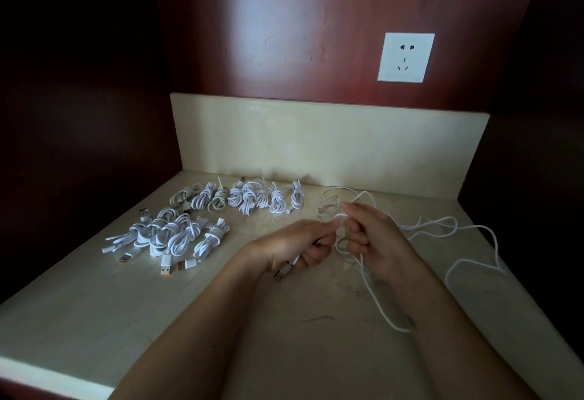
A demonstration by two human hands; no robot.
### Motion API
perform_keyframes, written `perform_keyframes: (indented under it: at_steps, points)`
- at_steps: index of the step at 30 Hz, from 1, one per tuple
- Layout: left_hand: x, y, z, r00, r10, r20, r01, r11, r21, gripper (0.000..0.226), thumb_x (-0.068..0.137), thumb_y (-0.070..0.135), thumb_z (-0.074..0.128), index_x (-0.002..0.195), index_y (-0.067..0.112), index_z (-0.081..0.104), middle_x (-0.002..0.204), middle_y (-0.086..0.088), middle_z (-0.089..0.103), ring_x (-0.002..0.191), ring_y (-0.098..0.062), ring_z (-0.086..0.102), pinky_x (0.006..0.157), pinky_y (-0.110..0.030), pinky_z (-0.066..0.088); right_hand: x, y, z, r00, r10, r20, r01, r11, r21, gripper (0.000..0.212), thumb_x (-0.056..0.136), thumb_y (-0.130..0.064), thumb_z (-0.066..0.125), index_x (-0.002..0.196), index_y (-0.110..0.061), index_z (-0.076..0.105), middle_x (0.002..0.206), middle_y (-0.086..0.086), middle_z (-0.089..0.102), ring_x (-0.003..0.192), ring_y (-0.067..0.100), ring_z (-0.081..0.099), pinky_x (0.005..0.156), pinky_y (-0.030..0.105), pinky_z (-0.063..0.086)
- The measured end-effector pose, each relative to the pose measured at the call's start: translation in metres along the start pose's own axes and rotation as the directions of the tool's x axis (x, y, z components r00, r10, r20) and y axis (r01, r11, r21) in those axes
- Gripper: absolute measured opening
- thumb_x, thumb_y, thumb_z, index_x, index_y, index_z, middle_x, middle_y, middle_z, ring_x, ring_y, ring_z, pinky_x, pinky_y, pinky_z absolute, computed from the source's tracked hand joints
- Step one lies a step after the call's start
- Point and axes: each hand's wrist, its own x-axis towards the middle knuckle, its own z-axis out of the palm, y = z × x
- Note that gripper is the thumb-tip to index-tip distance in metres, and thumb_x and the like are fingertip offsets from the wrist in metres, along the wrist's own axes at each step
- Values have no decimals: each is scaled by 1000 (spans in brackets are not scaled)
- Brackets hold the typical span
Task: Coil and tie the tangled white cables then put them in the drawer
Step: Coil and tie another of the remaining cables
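White USB cable (375,295) gripped just above the stone counter (94,304), plug end curled inside left hand (303,241), small loop pinched by right hand (376,235), slack trailing away rightward, nearest right hand.

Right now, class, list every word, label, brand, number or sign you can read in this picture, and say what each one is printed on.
No text can be read anywhere.
On the wall socket: only plug holes show on the white faceplate; any brand mark is too small to tell.
On the USB plugs of the coiled white cables: no legible marking.
On the loose white cable: plain, no print visible.
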Motion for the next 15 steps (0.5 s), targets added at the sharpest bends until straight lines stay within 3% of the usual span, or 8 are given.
perform_keyframes:
  at_steps: [3, 6, 11, 15]
  points:
    - [0, 3, -1, 993, 23, -113, -20, 999, 31, 45, 104, 42, 27, 62, 24, 29, 47, 7, 23, 43, -8, 15, 41, -24, 9, 0, -1, 3, 999, 3, 35, -5, 999, 38, 14, 95, -2, 45, 88, -12, 51, 55, 0, 47, 36, 5, 28, 33, 14, 18]
    - [3, 4, 0, 960, 134, -244, -117, 990, 85, 44, 104, 35, 27, 62, 22, 33, 45, 4, 30, 42, -11, 24, 42, -27, 18, -2, 0, 6, 998, -29, 50, 29, 1000, -7, 19, 92, 1, 41, 87, -12, 52, 60, 3, 50, 39, 7, 32, 35, 14, 17]
    - [6, 1, -8, 867, 208, -452, -240, 971, -12, 44, 104, 31, 24, 72, 15, 50, 48, 1, 38, 41, -12, 33, 40, -23, 24, -6, 7, 9, 994, -83, 74, 92, 988, -124, 9, 95, -7, 54, 88, -12, 57, 65, 3, 54, 42, 8, 33, 36, 15, 18]
    - [10, 0, -13, 862, 184, -473, -314, 925, -212, 49, 104, 31, 21, 91, 17, 66, 47, 7, 34, 40, -7, 31, 38, -20, 22, -6, 9, 10, 986, -159, 53, 166, 967, -192, 9, 94, -3, 56, 87, -9, 57, 63, 1, 54, 38, 7, 29, 37, 14, 15]
